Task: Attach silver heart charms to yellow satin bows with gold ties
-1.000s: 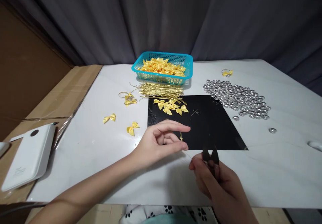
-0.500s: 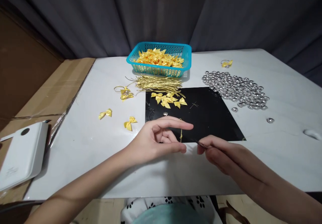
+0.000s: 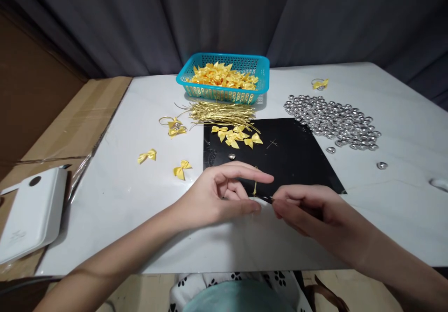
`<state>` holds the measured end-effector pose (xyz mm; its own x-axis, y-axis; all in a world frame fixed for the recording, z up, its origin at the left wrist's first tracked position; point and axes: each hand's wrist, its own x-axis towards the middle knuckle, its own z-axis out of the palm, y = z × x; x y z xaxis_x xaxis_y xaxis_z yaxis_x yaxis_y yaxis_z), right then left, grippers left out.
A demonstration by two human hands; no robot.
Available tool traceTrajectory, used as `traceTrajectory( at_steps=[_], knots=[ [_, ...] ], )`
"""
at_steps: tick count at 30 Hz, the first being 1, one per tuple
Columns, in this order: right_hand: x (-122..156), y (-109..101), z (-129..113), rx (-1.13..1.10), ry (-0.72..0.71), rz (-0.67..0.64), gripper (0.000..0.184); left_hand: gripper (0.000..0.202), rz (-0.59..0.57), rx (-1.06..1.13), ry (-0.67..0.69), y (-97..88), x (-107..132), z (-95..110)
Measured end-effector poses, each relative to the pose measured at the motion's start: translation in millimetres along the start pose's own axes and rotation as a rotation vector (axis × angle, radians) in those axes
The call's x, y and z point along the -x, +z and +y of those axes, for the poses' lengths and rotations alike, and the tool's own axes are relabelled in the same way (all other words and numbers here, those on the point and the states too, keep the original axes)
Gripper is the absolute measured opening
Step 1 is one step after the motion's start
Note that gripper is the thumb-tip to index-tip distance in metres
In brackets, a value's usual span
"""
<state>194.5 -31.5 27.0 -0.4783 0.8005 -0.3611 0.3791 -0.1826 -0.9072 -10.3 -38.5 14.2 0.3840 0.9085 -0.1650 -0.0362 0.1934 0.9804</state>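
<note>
left hand (image 3: pixel 212 193), gold cord (image 3: pixel 255 191), blurred device print (image 3: pixel 20 233)

With the mat (image 3: pixel 294 172) on the table (image 3: pixel 115 195) as the dial, a basket (image 3: pixel 224 88) of bows (image 3: pixel 220 75) stands at eleven o'clock, a wire bundle (image 3: pixel 222 114) just before it. Beads (image 3: pixel 334 121) spread at two. Loose bows (image 3: pixel 182 169) lie near nine, a power bank (image 3: pixel 33 214) farther out. The left hand (image 3: pixel 224 190) is at eight, the right hand (image 3: pixel 308 207) at five.

Wht clothes (image 3: pixel 194 290) w/ blk pawprints (image 3: pixel 281 282), teal garment (image 3: pixel 238 298)
</note>
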Motion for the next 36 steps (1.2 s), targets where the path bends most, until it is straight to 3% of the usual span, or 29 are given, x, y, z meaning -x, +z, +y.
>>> traceTrajectory(
  at_steps=[9, 30, 36],
  knots=[
    [-4.4, 1.9, 0.1, 0.008, 0.017, -0.033, 0.048, 0.034, -0.044, -0.006, -0.02, 0.1, -0.8, -0.8],
    [-5.3, 1.8, -0.9, 0.023, 0.009, -0.061, 0.044, 0.036, -0.107, 0.029, -0.021, -2.3, -2.1, -3.3],
    [-5.1, 0.3, 0.1, 0.037, 0.036, -0.121, 0.046, 0.035, -0.099, 0.021, -0.026, -2.2, -2.6, -3.9]
  ],
)
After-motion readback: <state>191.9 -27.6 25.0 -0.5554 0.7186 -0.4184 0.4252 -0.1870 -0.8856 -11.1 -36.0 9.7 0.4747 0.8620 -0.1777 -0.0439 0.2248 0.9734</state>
